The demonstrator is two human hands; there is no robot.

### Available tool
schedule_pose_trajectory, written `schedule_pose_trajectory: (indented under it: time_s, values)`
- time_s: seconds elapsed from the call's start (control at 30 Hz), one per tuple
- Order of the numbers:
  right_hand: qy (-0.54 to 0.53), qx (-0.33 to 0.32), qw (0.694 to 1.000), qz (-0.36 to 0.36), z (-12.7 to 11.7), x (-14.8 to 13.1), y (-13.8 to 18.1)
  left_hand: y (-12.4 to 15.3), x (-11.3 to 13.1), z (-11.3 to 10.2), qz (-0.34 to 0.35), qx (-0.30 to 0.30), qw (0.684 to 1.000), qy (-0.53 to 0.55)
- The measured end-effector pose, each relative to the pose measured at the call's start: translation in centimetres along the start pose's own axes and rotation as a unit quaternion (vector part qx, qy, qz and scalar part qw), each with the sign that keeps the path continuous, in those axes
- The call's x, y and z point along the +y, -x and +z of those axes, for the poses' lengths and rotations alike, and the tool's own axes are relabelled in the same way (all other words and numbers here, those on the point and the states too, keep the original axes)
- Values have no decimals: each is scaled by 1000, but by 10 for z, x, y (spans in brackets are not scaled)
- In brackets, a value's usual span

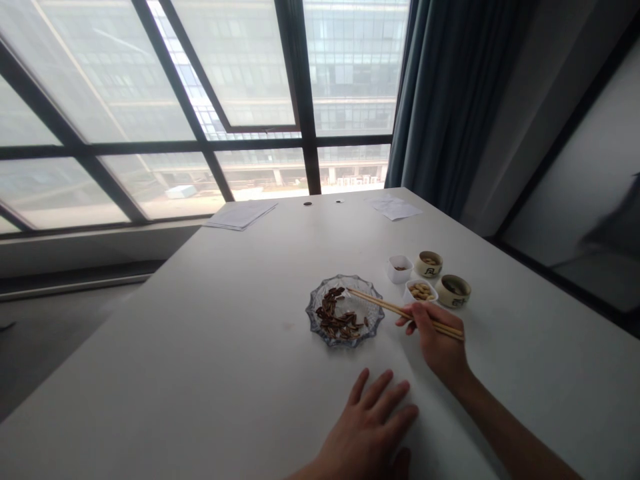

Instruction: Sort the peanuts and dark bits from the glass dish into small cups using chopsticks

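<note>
My right hand (437,337) is closed around a pair of wooden chopsticks (385,305). Their tips are together over the far part of a scalloped clear glass dish (377,327), beside some dark brown elongated pieces (345,325) that look like seeds or pods. Whether the tips pinch a piece is too small to tell. My left hand (373,427) rests on the table in front of the dish, fingers spread and holding nothing. Just beyond my right hand, a white plastic cup (435,301) holds pale peanut-like pieces (421,291).
Behind that cup stand another white cup (400,272) with a few dark bits and two cream ceramic bowls (429,267) with dark characters. Papers (243,215) and another sheet (397,208) lie at the far end of the white table (225,333), near the windows.
</note>
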State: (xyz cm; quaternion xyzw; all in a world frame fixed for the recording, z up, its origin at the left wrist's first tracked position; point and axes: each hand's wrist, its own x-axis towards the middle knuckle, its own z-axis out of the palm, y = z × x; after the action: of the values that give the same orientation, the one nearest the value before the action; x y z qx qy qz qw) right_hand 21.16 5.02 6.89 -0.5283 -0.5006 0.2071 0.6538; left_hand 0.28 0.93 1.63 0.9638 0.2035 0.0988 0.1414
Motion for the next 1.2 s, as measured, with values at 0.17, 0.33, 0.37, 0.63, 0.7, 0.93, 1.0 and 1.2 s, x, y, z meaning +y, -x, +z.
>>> schedule_pose_trajectory:
  time_s: [0.17,0.33,0.37,0.63,0.7,0.93,1.0,1.2]
  values:
    - [58,154,986,-28,-23,-13,-22,0,1,-2,-2,-5,1000,9]
    - [75,229,970,-27,-45,-10,-40,0,0,-1,0,-1,1000,7]
    - [67,227,972,-19,-47,-8,-41,1,0,0,-1,0,1000,6]
    - [8,201,980,3,-40,-1,-40,0,1,-1,3,8,1000,-10]
    - [4,190,982,-2,-36,-2,-36,0,1,-1,3,11,1000,-15]
    - [-9,3,1000,-12,-11,-4,-9,0,0,-1,5,7,1000,-9]
    - [-4,-62,998,-16,-4,-4,-2,0,0,-1,7,5,1000,-8]
    - [-24,-148,989,5,9,2,6,-1,0,1,5,6,1000,-3]
